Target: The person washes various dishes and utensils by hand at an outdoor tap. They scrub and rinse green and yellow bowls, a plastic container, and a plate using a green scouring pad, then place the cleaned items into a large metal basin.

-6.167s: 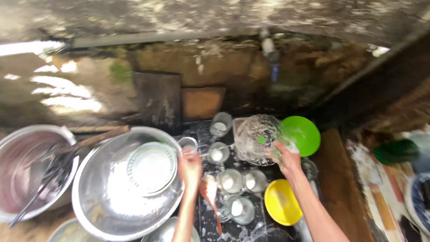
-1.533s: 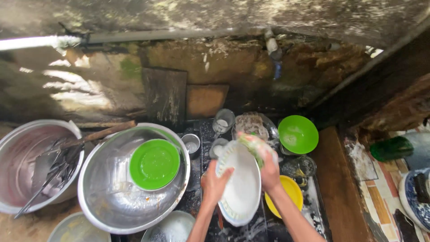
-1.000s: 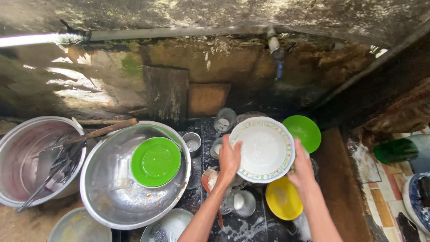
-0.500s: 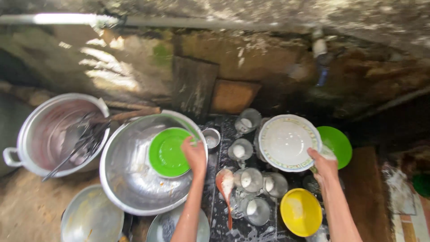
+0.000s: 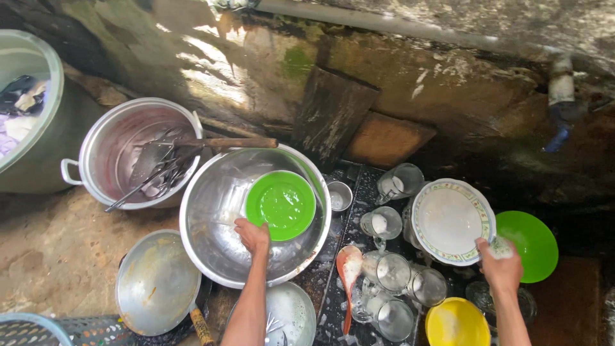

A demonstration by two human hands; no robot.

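Note:
My left hand (image 5: 252,234) reaches into the large steel basin (image 5: 211,198) and touches the lower edge of the green plate (image 5: 280,205) lying in it. My right hand (image 5: 500,268) is closed on a pale sponge or cloth (image 5: 501,247) at the lower right rim of the white plate with a patterned border (image 5: 451,221). That plate rests tilted on the dark rack among glass mugs (image 5: 384,269). A green bowl (image 5: 528,243) sits just right of it.
A steel pot with a ladle and utensils (image 5: 138,154) stands at the left, a pale green tub (image 5: 32,115) beyond it. A pan lid (image 5: 157,282), a yellow bowl (image 5: 456,323), an orange spoon (image 5: 349,266) and a small steel cup (image 5: 338,195) lie nearby. A wet wall rises behind.
The view has shifted left. My left hand has left the white plate and gone into the basin to the green plate. The white plate now rests on the rack.

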